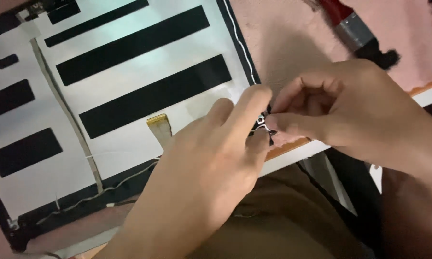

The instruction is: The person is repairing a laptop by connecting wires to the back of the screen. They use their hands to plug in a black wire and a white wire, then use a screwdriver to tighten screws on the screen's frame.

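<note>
Fingertips (254, 103) of my left hand (211, 158) and right hand (340, 108) pinch one small shiny metal piece (263, 121) between them. I see it right at the lower corner of the grey panel (129, 72) with black strips. Past that corner, a red-handled tool (355, 29) lies on the pink mat (283, 38).

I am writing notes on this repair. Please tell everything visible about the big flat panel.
The laptop screen back panel lies flat on a pink cloth, tilted in view. Its pale silvery sheet carries black tape strips, a thin white cable along its dark frame, and a gold flat cable. The left hand rests over its corner.
</note>
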